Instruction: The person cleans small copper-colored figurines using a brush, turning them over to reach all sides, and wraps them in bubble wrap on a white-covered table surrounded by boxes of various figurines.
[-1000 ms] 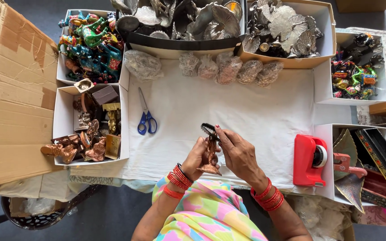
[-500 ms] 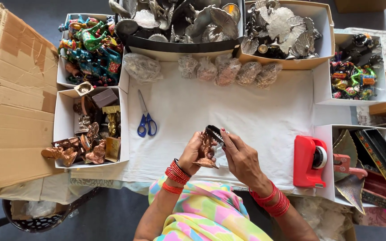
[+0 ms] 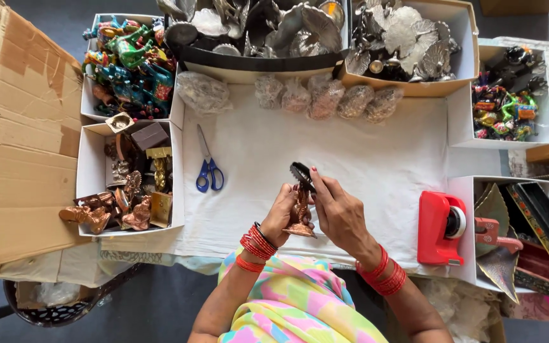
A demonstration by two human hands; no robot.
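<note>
My left hand (image 3: 282, 213) grips a small copper-coloured figurine (image 3: 300, 215) by its body, just above the near edge of the white cloth (image 3: 363, 159). My right hand (image 3: 340, 213) pinches the figurine's dark fan-shaped top (image 3: 302, 175) between thumb and fingers. Both wrists carry red bangles. The figurine stands roughly upright between the two hands, its round base toward me.
Blue-handled scissors (image 3: 209, 173) lie left of the hands. A red tape dispenser (image 3: 440, 227) sits at right. White boxes of copper figurines (image 3: 128, 190), coloured figures (image 3: 125, 57) and silver pieces (image 3: 408, 38) ring the cloth. Several wrapped bundles (image 3: 325, 98) line the far side. A cardboard box (image 3: 14, 133) lies left.
The hands and figurine have shifted slightly right and farther from me. The right-hand fingers have moved up onto the dark fan top.
</note>
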